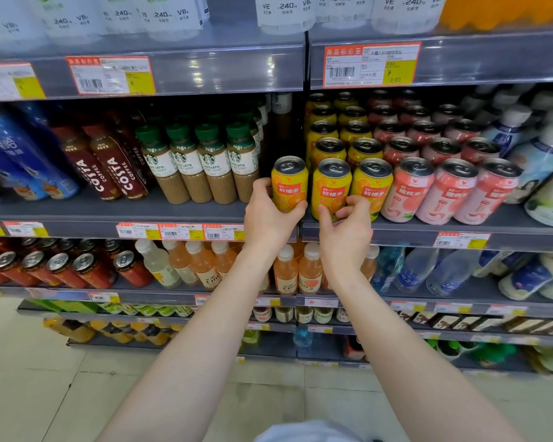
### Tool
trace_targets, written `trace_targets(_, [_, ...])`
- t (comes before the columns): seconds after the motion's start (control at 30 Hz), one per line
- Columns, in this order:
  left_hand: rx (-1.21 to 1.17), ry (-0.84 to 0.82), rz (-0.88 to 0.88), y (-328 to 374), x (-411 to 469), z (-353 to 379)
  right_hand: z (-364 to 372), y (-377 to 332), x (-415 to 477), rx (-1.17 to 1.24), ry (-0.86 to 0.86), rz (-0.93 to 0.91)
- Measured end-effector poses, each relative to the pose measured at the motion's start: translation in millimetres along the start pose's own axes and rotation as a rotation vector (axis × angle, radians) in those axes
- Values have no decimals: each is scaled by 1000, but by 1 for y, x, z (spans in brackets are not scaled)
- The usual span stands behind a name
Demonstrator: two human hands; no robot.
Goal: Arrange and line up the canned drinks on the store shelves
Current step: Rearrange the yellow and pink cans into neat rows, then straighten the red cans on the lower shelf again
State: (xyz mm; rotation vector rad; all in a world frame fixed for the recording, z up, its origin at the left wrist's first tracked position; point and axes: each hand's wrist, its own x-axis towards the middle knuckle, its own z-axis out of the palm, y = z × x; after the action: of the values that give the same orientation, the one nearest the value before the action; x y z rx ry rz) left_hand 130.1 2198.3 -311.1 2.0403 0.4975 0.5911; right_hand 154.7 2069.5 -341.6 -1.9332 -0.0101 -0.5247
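My left hand (268, 215) wraps the yellow aluminium orange-drink can (289, 183) at the near edge of the grey metal shelf (173, 215), left of its row; my right hand (345, 228) curls against the neighbouring yellow can (331, 186), grip unclear; probably full, weighty, slick, dent-prone; best held mid-body.

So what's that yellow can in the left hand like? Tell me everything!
The yellow metal can has a silver top with a pull tab, a red label with white writing and orange fruit pictures. It stands upright at the left end of the front row on the grey shelf. The left hand grips its lower half, hiding its base.
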Motion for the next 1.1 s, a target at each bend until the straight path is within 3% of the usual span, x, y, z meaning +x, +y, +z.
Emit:
trace_targets(0.23, [19,-33,43,-7,1,-3,-4,-3,3,-45,-43,30])
trace_targets(0.53, [221,28,124,-13,-22,-9,-17,-17,2,-169,-105,33])
trace_targets(0.7, [344,44,192,-10,-50,-22,-36,-22,-18,-358,-156,-174])
trace_targets(0.9, [525,-8,242,-18,-83,-51,-47,-17,-42,-443,-395,-361])
trace_targets(1.1, [690,-23,159,-56,-123,-99,-32,-26,-98,-510,-559,-553])
